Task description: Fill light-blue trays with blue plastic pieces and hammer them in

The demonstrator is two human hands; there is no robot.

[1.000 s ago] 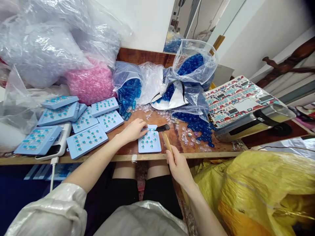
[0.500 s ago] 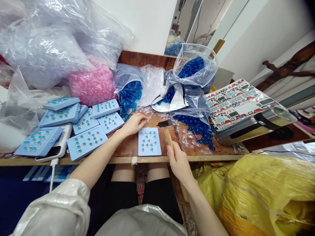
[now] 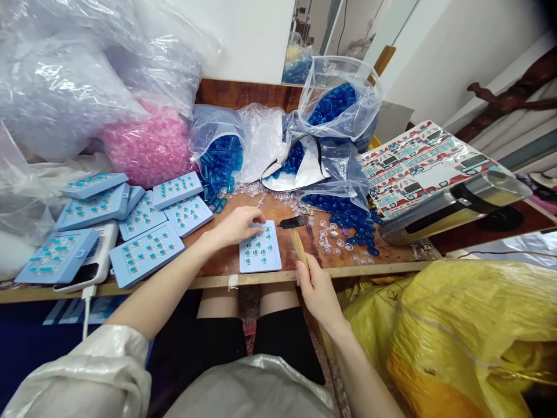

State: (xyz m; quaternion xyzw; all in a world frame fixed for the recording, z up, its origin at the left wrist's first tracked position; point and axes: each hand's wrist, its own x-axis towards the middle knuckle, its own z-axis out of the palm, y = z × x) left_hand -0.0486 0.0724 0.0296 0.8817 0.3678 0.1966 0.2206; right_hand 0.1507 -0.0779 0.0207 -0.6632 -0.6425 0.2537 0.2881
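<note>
My right hand (image 3: pixel 317 284) is closed round the wooden handle of a hammer (image 3: pixel 299 244), whose black head is above the table, right of a light-blue tray (image 3: pixel 260 264). That tray lies flat near the front edge, with small turquoise pieces in it. Over the tray's upper left corner is my left hand (image 3: pixel 241 225), its fingers bent and close together; whatever they hold, if anything, is too small to make out. Loose clear round pieces (image 3: pixel 324 241) and dark-blue pieces (image 3: pixel 359 223) lie to the right.
More light-blue trays (image 3: pixel 147 254) are piled at the left, beside a white device (image 3: pixel 104 255) with a cable. Bags of blue pieces (image 3: pixel 221 157) and a pink bag (image 3: pixel 148 145) stand behind. A patterned box (image 3: pixel 435 168) and a yellow sack (image 3: pixel 470 325) are at the right.
My left hand has moved from beside the tray's upper left to over its upper part. The view has shifted slightly. My right hand still holds the hammer.
</note>
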